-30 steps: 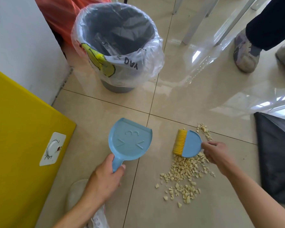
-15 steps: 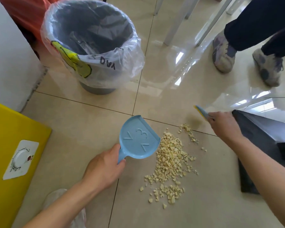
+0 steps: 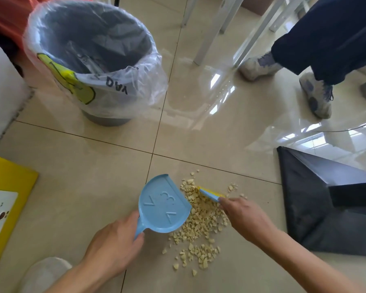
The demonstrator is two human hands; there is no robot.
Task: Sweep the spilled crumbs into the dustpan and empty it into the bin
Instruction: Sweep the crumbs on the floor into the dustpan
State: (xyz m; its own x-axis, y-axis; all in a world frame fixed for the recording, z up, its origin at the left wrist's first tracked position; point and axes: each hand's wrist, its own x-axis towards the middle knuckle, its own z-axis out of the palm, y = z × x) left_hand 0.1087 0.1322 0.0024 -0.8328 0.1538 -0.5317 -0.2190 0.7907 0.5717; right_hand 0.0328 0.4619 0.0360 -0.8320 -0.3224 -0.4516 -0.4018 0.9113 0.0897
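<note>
A heap of pale yellow crumbs [image 3: 201, 220] lies on the beige tiled floor. My left hand [image 3: 114, 246] grips the handle of a light blue dustpan [image 3: 164, 205], whose straight lip touches the left side of the heap. My right hand [image 3: 244, 218] holds a small blue brush with yellow bristles [image 3: 209, 193], seen edge-on, set down in the far part of the heap. The grey bin [image 3: 89, 58] with a clear plastic liner stands at the far left, open.
A yellow box [image 3: 6, 197] is at the left edge. A black bag [image 3: 325, 199] lies on the floor to the right. Another person's legs and shoes [image 3: 315, 96] stand far right, beside white table legs [image 3: 207, 32]. My own shoe [image 3: 44, 273] is at the bottom left.
My right hand brought the brush back from the far right down into the crumbs. The dustpan moved right against the heap's edge. The camera view shifted.
</note>
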